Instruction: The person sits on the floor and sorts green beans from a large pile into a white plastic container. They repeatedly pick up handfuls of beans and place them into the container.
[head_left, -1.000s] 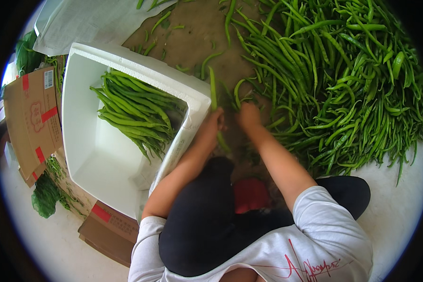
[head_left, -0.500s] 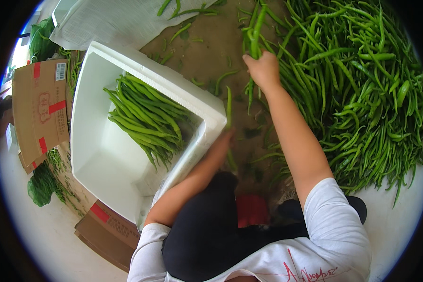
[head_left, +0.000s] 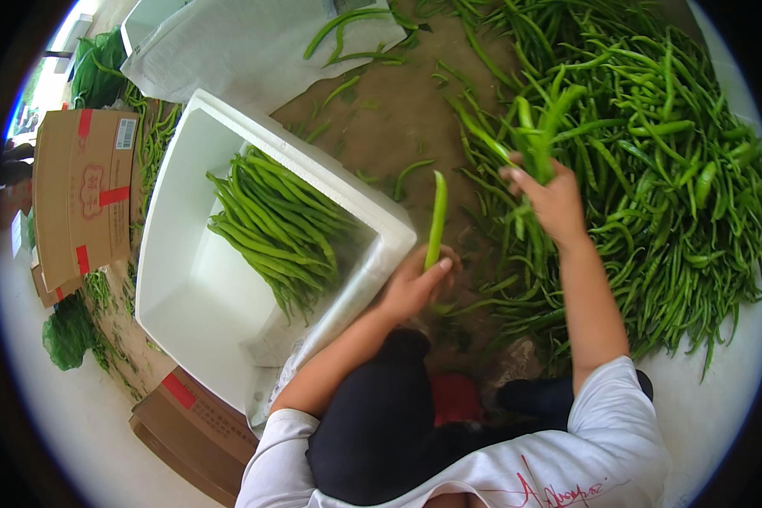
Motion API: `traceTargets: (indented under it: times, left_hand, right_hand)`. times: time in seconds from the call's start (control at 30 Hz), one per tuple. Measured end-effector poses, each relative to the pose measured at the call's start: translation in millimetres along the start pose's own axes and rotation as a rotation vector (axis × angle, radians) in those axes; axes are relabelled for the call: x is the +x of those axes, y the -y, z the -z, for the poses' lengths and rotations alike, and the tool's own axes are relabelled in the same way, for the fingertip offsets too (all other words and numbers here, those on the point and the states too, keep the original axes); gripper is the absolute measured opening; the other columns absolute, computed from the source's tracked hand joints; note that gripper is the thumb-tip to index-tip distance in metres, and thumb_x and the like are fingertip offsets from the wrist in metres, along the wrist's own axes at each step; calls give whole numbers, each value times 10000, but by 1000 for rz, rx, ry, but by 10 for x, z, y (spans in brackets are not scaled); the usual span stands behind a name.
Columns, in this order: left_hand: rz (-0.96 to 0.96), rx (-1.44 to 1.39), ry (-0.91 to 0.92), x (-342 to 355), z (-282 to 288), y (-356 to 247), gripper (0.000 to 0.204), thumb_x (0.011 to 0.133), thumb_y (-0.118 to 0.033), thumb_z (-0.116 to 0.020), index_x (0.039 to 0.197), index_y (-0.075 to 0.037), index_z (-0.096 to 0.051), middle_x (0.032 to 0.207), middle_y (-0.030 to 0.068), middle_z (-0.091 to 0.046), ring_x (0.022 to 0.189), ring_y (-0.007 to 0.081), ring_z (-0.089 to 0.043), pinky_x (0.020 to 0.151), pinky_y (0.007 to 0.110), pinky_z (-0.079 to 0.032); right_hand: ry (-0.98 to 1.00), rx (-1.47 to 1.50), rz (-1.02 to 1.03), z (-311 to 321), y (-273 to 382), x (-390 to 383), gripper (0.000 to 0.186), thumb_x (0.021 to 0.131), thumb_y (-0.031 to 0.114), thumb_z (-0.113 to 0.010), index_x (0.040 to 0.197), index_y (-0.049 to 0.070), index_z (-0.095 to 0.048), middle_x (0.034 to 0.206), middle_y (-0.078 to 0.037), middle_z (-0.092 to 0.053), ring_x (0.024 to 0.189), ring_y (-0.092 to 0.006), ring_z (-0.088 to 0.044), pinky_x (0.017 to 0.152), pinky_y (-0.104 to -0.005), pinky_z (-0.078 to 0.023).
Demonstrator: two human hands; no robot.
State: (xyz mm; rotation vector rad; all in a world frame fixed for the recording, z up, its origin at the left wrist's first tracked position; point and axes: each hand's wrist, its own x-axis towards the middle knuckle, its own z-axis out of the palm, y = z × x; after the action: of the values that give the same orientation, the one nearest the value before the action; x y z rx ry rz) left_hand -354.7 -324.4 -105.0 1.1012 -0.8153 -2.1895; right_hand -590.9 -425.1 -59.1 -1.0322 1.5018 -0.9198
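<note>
My left hand [head_left: 422,279] is closed round a long green chili pepper [head_left: 438,218], held upright beside the near right corner of the foam box. In my right hand [head_left: 552,196] is a small bunch of green chili peppers [head_left: 540,140], gripped at the left side of the big pepper heap [head_left: 652,195]. The bunch is slightly blurred. Inside the white foam box [head_left: 186,245] at my left lies a pile of peppers [head_left: 279,229], laid roughly parallel. Part of that pile is seen through clear plastic at the box's right side.
Cardboard boxes [head_left: 83,190] stand at the far left, with another carton [head_left: 196,436] near my left elbow. Green mesh bags [head_left: 68,332] lie there too. A white sheet [head_left: 237,51] covers something behind the foam box. Loose peppers [head_left: 413,173] lie scattered on the brown ground.
My right hand has moved right and nearer with its bunch of peppers. My left hand, blurred before, has come up beside the box corner with its pepper plainly in view.
</note>
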Motion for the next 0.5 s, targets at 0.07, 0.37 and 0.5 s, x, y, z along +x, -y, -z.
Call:
traceTargets:
  times: [0.07, 0.37, 0.5]
  left_hand:
    - [-229, 111, 12, 23, -213, -254, 166, 944, -74, -469, 1094, -30, -525, 1087, 103, -608, 641, 86, -549, 502, 204, -416]
    - [-439, 503, 446, -68, -1066, -1196, 197, 937, -114, -539, 1112, -24, -533, 829, 64, -594, 704, 129, -575, 666, 288, -482]
    - [-504, 192, 269, -455, -964, -1608, 162, 945, -136, -538, 1080, -47, -528, 777, 44, -579, 631, 104, -565, 546, 267, -483]
  right_hand:
    - [102, -7, -105, 485, 452, -349, 230, 832, 143, -649, 997, -13, -611, 751, -84, -660, 617, -115, -577, 567, -252, -451]
    - [192, 64, -148, 876, 1595, -1340, 208, 826, 177, -625, 957, 22, -583, 650, -73, -608, 534, -112, -543, 479, -224, -394]
    - [-47, 291, 92, 980, 1491, -1526, 279, 934, 303, -569, 1031, 41, -581, 694, -9, -564, 566, -81, -476, 483, -227, -350]
